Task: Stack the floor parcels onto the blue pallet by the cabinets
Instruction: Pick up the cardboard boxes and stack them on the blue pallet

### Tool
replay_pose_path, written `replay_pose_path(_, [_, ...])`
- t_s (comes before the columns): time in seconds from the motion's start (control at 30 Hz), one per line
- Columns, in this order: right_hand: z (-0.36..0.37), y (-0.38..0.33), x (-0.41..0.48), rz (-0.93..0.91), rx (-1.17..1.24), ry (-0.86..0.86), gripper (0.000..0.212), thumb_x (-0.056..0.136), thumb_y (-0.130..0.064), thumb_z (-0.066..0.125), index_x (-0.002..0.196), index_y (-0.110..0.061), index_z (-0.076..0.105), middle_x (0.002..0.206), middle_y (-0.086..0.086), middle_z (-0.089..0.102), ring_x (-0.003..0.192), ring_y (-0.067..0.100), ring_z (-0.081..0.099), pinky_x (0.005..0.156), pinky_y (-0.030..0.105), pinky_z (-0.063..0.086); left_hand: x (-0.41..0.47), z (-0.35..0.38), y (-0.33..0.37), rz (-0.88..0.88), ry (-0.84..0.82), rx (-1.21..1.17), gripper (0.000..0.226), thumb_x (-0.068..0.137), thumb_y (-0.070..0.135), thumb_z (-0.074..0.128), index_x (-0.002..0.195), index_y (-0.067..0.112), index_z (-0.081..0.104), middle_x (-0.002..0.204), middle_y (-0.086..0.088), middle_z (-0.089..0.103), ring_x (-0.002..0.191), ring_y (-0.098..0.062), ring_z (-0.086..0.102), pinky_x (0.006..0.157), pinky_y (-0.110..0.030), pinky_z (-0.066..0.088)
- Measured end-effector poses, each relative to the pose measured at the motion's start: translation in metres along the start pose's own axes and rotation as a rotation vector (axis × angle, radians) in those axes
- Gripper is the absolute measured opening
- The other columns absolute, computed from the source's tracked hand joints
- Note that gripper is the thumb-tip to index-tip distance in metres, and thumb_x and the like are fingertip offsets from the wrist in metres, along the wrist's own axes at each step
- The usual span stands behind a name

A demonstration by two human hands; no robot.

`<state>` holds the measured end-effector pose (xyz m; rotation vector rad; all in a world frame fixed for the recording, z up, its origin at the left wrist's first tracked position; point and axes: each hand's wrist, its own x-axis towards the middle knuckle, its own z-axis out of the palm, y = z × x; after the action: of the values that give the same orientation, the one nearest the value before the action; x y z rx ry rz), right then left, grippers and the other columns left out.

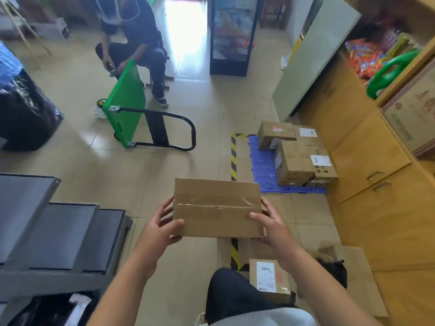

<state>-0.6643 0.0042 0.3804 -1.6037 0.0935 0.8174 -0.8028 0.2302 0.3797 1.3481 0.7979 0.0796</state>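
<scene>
Carried carton: plain brown carton, clear tape along its top seam, held level in the air above the tiled floor, short of the pallet and left of it in view.
Left hand: left hand at the carton's left end, fingers curled round the side and thumb laid on top, gripping the carton.
Right hand: right hand at the right end, thumb on top and the other fingers wrapped over the edge, gripping the same carton.
Blue pallet: blue pallet flat on the floor against the yellow cabinets, with bare grid showing along its left side.
Stacked parcels: stacked parcels packed touching one another on the cabinet side of the pallet, several with white labels.
Floor parcel: small labelled floor parcel lying just beside a dark-trousered knee, below the carried carton in view.
Hazard tape: black-and-yellow hazard tape on the tiles, left of the pallet.
Green trolley: green trolley standing on edge, handle out on the floor, well apart from the pallet.
Seated person: seated person behind the trolley.
</scene>
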Motion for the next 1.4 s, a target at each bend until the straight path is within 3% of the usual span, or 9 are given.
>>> replay_pose_path(0.1, [0.016,-0.026,0.057,0.012,0.006,0.019,0.044,0.096,-0.018,0.058,0.134,-0.038,0.05,0.123,0.0,0.062,0.103,0.019,0.063,0.067,0.036,0.059,0.059,-0.013,0.021,-0.02,-0.006,0.001,0.059,0.092,0.007,0.061,0.138,0.043,0.049,0.125,0.013,0.064,0.114,-0.014,0.061,0.093,-0.044,0.055])
replay_pose_path(0.33, [0.055,-0.102,0.215,0.086,0.084,0.058,0.038,0.095,-0.018,0.06,0.127,-0.037,0.05,0.114,-0.01,0.06,0.096,0.011,0.061,0.082,0.047,0.057,0.223,-0.03,0.09,-0.054,0.036,0.029,0.043,0.094,0.002,0.057,0.123,0.034,0.057,0.122,0.013,0.065,0.118,-0.014,0.06,0.087,-0.041,0.053])
replay_pose_path(0.53, [0.064,-0.188,0.314,0.062,0.101,0.034,0.039,0.095,-0.021,0.06,0.128,-0.04,0.049,0.121,-0.011,0.058,0.103,0.015,0.059,0.072,0.038,0.059,0.336,-0.025,0.178,-0.004,-0.005,0.1,0.042,0.095,0.008,0.057,0.124,0.039,0.056,0.121,0.019,0.064,0.114,-0.009,0.057,0.093,-0.038,0.044])
replay_pose_path(0.67, [0.065,-0.228,0.375,0.057,0.097,0.064,0.039,0.097,-0.022,0.057,0.131,-0.038,0.048,0.121,-0.009,0.058,0.101,0.013,0.059,0.07,0.032,0.058,0.415,-0.016,0.213,0.022,-0.074,0.104,0.046,0.093,0.004,0.058,0.128,0.034,0.054,0.127,0.012,0.063,0.12,-0.011,0.057,0.101,-0.035,0.044])
replay_pose_path(0.87, [0.056,-0.282,0.473,0.06,0.181,0.236,0.034,0.098,-0.018,0.056,0.126,-0.037,0.05,0.122,-0.002,0.057,0.103,0.015,0.057,0.059,0.024,0.055,0.566,0.021,0.272,0.038,-0.281,0.171,0.049,0.091,0.003,0.062,0.119,0.042,0.06,0.125,0.008,0.066,0.118,-0.015,0.06,0.097,-0.036,0.046])
replay_pose_path(1.07, [0.031,-0.339,0.544,0.092,0.315,0.512,0.055,0.096,-0.025,0.06,0.146,-0.033,0.039,0.132,-0.005,0.052,0.105,0.01,0.056,0.073,0.03,0.055,0.699,0.089,0.354,-0.035,-0.569,0.336,0.059,0.073,0.034,0.073,0.126,0.053,0.056,0.118,0.008,0.069,0.115,-0.02,0.062,0.099,-0.048,0.047])
replay_pose_path(1.2, [0.001,-0.353,0.573,0.108,0.456,0.666,0.057,0.095,-0.023,0.062,0.147,-0.029,0.041,0.14,-0.001,0.053,0.108,0.013,0.059,0.063,0.026,0.057,0.767,0.162,0.395,-0.04,-0.747,0.415,0.06,0.077,0.018,0.073,0.131,0.039,0.057,0.117,0.003,0.071,0.115,-0.017,0.062,0.088,-0.028,0.047])
replay_pose_path(1.3, [-0.027,-0.355,0.593,0.103,0.577,0.772,0.051,0.096,-0.021,0.061,0.144,-0.029,0.045,0.136,-0.002,0.057,0.109,0.015,0.061,0.062,0.024,0.057,0.807,0.223,0.412,-0.042,-0.917,0.522,0.055,0.085,0.016,0.07,0.13,0.045,0.057,0.118,0.003,0.071,0.114,-0.014,0.062,0.092,-0.031,0.046])
replay_pose_path(1.4, [-0.062,-0.356,0.622,0.11,0.633,0.878,0.054,0.094,-0.025,0.063,0.144,-0.03,0.045,0.134,-0.004,0.058,0.113,0.019,0.061,0.071,0.032,0.06,0.846,0.288,0.418,-0.05,-1.009,0.602,0.053,0.089,0.014,0.066,0.126,0.051,0.059,0.12,0.004,0.069,0.115,-0.014,0.062,0.092,-0.031,0.046])
